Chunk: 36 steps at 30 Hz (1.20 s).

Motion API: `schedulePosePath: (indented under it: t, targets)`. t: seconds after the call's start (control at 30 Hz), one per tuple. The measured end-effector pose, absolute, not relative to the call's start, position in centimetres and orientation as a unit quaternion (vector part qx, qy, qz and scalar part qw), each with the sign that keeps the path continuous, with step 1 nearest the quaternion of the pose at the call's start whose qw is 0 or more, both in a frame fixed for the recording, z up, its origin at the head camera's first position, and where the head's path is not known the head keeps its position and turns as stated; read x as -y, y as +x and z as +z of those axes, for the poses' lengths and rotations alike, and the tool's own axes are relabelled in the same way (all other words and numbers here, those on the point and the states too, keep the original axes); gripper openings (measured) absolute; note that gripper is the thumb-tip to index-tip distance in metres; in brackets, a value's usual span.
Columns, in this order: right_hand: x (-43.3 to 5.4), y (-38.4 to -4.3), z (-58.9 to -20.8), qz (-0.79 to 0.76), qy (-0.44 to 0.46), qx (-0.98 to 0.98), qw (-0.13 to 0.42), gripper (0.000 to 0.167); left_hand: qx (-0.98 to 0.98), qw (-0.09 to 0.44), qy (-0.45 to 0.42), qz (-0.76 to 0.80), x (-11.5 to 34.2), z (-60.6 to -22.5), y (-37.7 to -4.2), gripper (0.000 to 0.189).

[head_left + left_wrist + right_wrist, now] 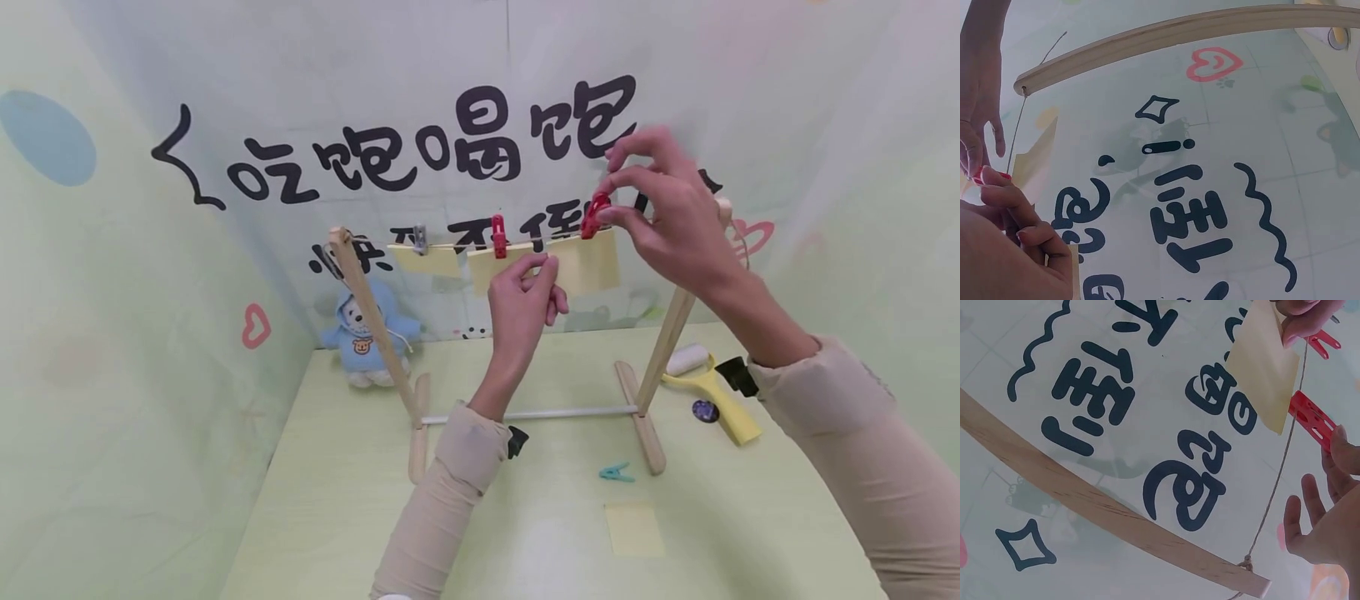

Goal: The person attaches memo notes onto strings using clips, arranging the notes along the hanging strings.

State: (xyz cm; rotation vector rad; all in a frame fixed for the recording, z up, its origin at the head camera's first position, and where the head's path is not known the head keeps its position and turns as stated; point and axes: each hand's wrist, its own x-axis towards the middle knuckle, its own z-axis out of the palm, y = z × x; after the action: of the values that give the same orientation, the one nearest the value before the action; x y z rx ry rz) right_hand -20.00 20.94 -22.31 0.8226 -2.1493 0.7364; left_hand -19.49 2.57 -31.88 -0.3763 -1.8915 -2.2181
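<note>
Yellow paper (588,271) up at the string (1273,487), 2 o'clock from the left hand (528,300), which pinches its upper corner between thumb and finger. Right hand (671,217) pinches the red clip (592,218), outer fingers lifted away; clip's nose meets the paper's top edge by the string. Full bite: cannot tell. Paper probably feather-light, limp, quick to crease; a top corner, lightly taken, looks the best hold. Clip looks like stiff plastic, light, sprung, perhaps slick; squeeze at the tail. String likely yields if pushed. Spare sheet (634,530) on counter (337,500), 5 o'clock from head-view centre.
</note>
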Motion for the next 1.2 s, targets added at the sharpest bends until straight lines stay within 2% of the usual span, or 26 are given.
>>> schedulePosePath:
  t: [0.6, 1.2]
  targets:
    - [-20.1, -20.3, -22.6, 0.287, 0.322, 0.839, 0.332, 0.015, 0.641, 0.115, -0.14, -0.746, -2.3, -31.8, -19.6, 0.022]
    - [-21.1, -19.5, -22.8, 0.336, 0.306, 0.849, 0.271, 0.047, 0.659, 0.133, -0.152, -0.725, -2.1, -32.0, -19.7, 0.024]
